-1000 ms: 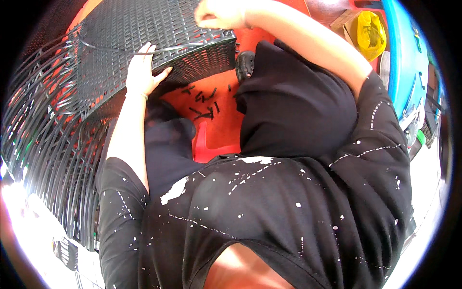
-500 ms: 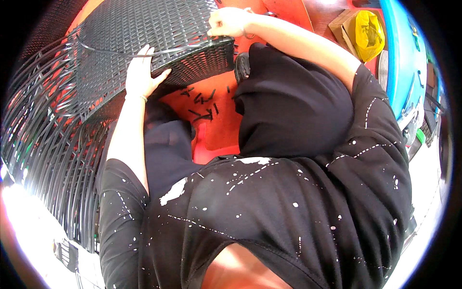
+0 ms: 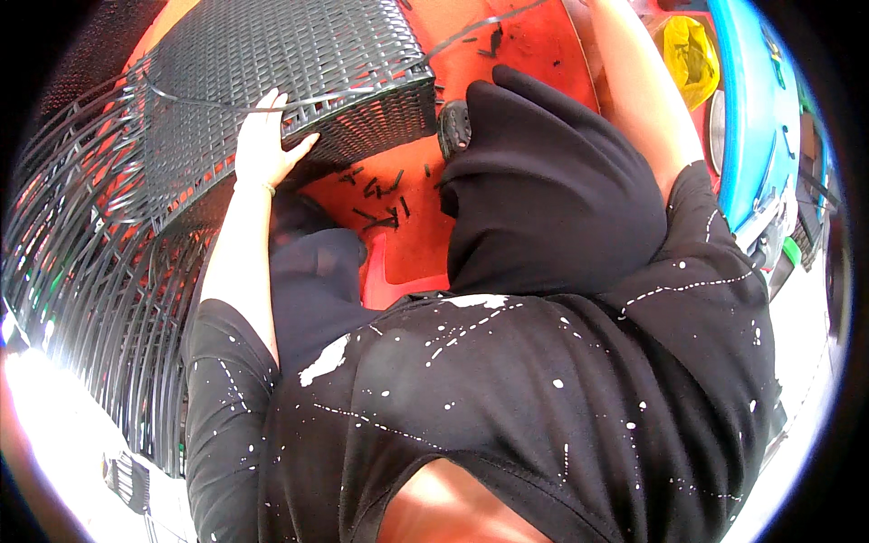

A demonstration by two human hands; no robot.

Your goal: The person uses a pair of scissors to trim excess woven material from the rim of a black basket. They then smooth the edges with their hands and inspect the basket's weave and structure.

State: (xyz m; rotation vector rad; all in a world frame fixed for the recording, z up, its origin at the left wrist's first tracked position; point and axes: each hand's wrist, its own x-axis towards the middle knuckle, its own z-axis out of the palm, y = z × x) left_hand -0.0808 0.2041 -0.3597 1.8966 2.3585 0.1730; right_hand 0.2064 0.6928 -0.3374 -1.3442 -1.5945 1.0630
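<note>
A black woven wicker panel (image 3: 281,54), box-like with a folded-down front side, stands ahead of me to the left. My left hand (image 3: 262,149) lies against its near edge, fingers stretched over the top and thumb spread along the side. One loose flat black strand (image 3: 348,94) crosses the panel by those fingertips. From the panel's right corner the strand (image 3: 480,30) stretches up and right to the picture's upper edge. My right forearm (image 3: 647,90) reaches that same edge, and the hand is beyond it, so what it holds is hidden.
Long black strands (image 3: 118,335) hang in a dense row on the left. Short black offcuts (image 3: 385,204) litter the orange-red floor (image 3: 416,172) between my legs. To the right are a yellow plastic bag (image 3: 690,63) and a large blue tub (image 3: 756,100).
My right hand has moved from the panel's right corner up and right, out of the picture. A strand is now drawn out from that corner. My left hand has stayed in place.
</note>
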